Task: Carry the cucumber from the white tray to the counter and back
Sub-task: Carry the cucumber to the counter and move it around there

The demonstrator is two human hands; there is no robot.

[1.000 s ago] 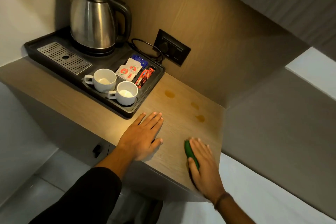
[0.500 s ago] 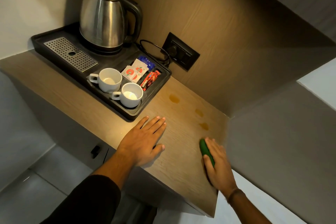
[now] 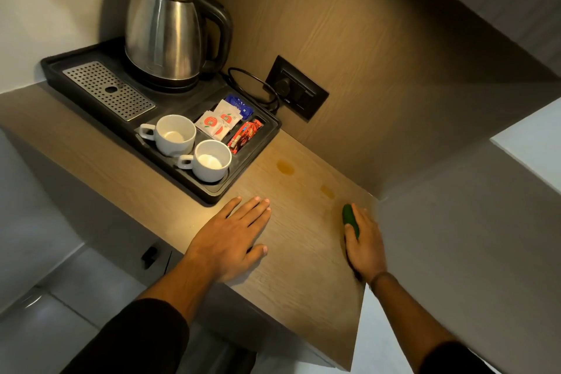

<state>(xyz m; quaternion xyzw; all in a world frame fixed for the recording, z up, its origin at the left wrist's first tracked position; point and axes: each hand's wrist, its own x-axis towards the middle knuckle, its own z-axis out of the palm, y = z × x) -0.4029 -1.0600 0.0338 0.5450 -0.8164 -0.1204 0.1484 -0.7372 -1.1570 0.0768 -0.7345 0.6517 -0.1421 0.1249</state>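
Observation:
A small dark green cucumber (image 3: 349, 217) lies low over the right side of the wooden counter (image 3: 297, 222), close to the side wall. My right hand (image 3: 362, 244) is wrapped around it, thumb on its left side, so only its far end shows. Whether the cucumber touches the counter I cannot tell. My left hand (image 3: 232, 240) rests flat on the counter, palm down with fingers spread, holding nothing. No white tray is in view.
A black tray (image 3: 212, 191) at the back left holds a steel kettle (image 3: 165, 30), two white cups (image 3: 194, 146), sachets (image 3: 220, 123) and a metal drip grate (image 3: 107, 89). A wall socket (image 3: 296, 88) with a cable sits behind it. Amber stains (image 3: 285, 167) mark the counter.
My right hand has carried the cucumber forward along the counter's right side, toward the corner by the wall. The view has shifted closer. My left hand stays flat in place.

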